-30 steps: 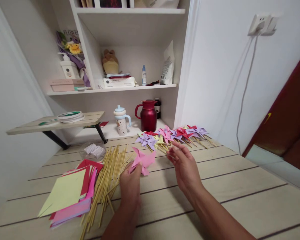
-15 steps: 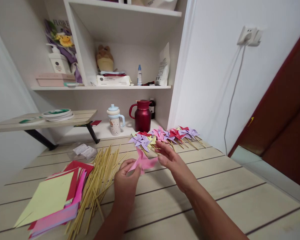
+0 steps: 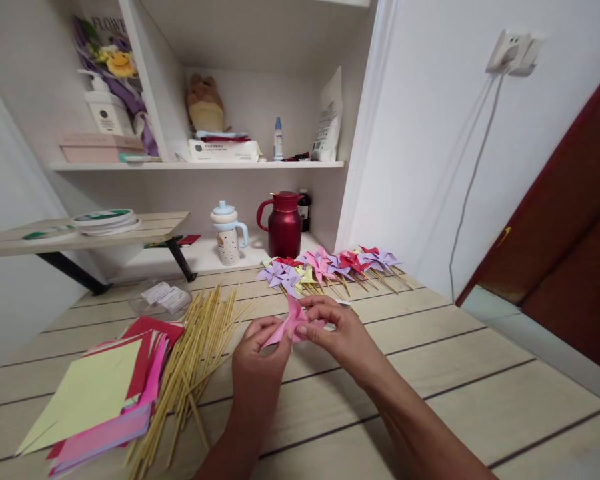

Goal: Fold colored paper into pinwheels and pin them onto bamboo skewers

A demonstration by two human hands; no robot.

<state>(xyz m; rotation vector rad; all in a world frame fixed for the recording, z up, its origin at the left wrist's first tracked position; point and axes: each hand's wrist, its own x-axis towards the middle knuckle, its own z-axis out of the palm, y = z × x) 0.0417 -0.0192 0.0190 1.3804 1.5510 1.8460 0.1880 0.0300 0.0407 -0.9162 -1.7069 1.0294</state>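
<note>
A pink paper pinwheel (image 3: pixel 294 319) is held above the table between my two hands, its pointed blades partly folded in. My left hand (image 3: pixel 261 350) pinches its left side between thumb and fingers. On the other side my right hand (image 3: pixel 336 330) has its thumb and fingers closed on the paper near the middle. Finished pinwheels (image 3: pixel 325 265) in purple, pink, red and yellow lie on their sticks just beyond my hands. Left of my left hand is a spread pile of thin wooden sticks (image 3: pixel 195 367).
Coloured paper sheets (image 3: pixel 87 380) are stacked at the left, with a clear container (image 3: pixel 160 297) of small white packets behind them. A red jug (image 3: pixel 285 225) and a lidded cup (image 3: pixel 227 237) stand at the back. A small raised stand (image 3: pixel 160 230) sits at the left.
My right hand has moved in from the pinwheel's right edge and closed on the paper. My left hand keeps its pinch. The view has shifted slightly.
</note>
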